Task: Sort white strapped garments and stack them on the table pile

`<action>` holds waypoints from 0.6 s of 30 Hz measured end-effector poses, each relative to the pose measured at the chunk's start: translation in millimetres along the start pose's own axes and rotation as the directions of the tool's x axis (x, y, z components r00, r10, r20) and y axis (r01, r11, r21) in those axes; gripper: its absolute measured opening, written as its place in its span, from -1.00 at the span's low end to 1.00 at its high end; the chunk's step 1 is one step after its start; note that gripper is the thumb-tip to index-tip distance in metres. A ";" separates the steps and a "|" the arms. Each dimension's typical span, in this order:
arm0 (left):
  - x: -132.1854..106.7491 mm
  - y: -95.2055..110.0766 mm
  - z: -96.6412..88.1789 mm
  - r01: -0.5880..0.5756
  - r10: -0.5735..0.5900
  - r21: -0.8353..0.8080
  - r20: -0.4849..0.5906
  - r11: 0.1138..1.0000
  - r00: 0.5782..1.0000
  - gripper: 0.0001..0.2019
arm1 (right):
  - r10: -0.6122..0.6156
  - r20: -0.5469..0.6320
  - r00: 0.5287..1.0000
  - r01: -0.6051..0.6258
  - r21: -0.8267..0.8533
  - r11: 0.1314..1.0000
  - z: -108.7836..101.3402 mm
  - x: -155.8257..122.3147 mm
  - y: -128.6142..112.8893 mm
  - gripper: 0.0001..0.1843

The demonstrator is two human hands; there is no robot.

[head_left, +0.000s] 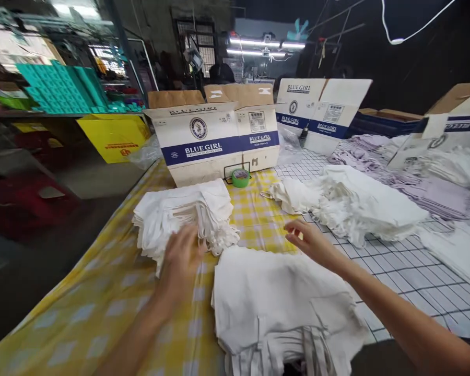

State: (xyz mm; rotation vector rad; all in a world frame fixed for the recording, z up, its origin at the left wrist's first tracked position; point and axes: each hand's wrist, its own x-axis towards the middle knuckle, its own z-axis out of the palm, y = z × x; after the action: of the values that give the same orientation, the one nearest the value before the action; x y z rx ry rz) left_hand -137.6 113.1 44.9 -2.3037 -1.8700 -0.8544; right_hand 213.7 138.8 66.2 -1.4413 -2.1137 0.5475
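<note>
Three piles of white cloth pieces with straps lie on the table. My left hand (182, 258), blurred by motion, is in front of the left pile (184, 201); its fingers look apart, and I see nothing in them. Whether it touches the pile, I cannot tell. My right hand (307, 240) hovers with loosely bent fingers apart and nothing held, between the near pile (274, 282) and the right pile (376, 201). The near pile lies closest to me, its straps toward the bottom edge.
A printed cardboard carton (219, 136) stands behind the left pile, with a green tape roll (241, 178) before it. Another carton (317, 107) is farther right. Lilac cloth (426, 193) covers the right side. A yellow bag (115, 137) hangs near the table's left edge.
</note>
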 end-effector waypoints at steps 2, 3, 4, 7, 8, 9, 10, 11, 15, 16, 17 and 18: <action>-45.3 38.0 12.8 -0.168 0.171 -0.035 0.115 0.985 0.979 -0.60 | 0.038 0.045 0.998 -0.037 -0.005 0.999 -9.9 -41.5 6.6 -0.78; -64.9 54.5 18.7 -0.232 0.238 -0.050 0.164 0.971 0.957 -0.57 | 0.048 0.061 0.997 -0.047 -0.007 0.999 -11.5 -59.7 8.2 -0.79; -81.3 68.9 23.8 -0.284 0.292 -0.069 0.213 0.956 0.932 -0.54 | 0.052 0.072 0.996 -0.051 -0.006 0.999 -11.1 -76.0 8.6 -0.79; -109.8 100.8 32.8 -0.298 0.314 -0.099 0.298 0.949 0.901 -0.44 | 0.039 0.089 0.995 -0.039 -0.001 0.999 -0.8 -114.2 3.7 -0.74; -114.0 108.2 33.9 -0.279 0.296 -0.099 0.309 0.955 0.904 -0.42 | 0.028 0.093 0.995 -0.027 -0.006 1.000 4.5 -123.9 1.1 -0.70; -116.8 114.5 34.5 -0.257 0.274 -0.095 0.314 0.962 0.909 -0.39 | 0.016 0.093 0.996 -0.014 -0.022 1.000 10.1 -132.2 -1.4 -0.65; -118.8 119.9 34.9 -0.235 0.251 -0.089 0.313 0.968 0.916 -0.37 | 0.006 0.088 0.996 -0.001 -0.048 0.999 15.7 -139.4 -3.6 -0.61; -120.6 124.6 35.5 -0.219 0.234 -0.082 0.309 0.972 0.922 -0.35 | -0.002 0.079 0.997 0.008 -0.078 0.997 20.7 -145.5 -5.3 -0.58; -128.2 137.1 37.2 -0.145 0.155 -0.059 0.233 0.988 0.960 -0.49 | 0.007 0.009 1.000 -0.006 -0.118 0.993 31.6 -160.8 -5.4 -0.63; -129.9 138.6 36.8 -0.103 0.114 -0.064 0.221 0.993 0.969 -0.55 | 0.021 -0.012 1.000 -0.023 -0.103 0.994 32.1 -163.0 -4.2 -0.66; -131.1 139.5 35.8 -0.051 0.065 -0.072 0.218 0.996 0.974 -0.60 | 0.038 -0.031 0.999 -0.041 -0.088 0.995 31.8 -165.0 -2.8 -0.69; -131.9 139.7 34.3 0.002 0.017 -0.084 0.224 0.996 0.974 -0.63 | 0.059 -0.047 0.997 -0.062 -0.075 0.995 31.2 -166.7 -1.4 -0.70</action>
State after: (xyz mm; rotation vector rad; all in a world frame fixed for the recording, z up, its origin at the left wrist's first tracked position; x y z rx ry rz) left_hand -11.4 -28.3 -1.7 -2.5530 -1.9421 -0.7098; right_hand 243.2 -18.8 10.9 -1.5497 -2.0824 0.4569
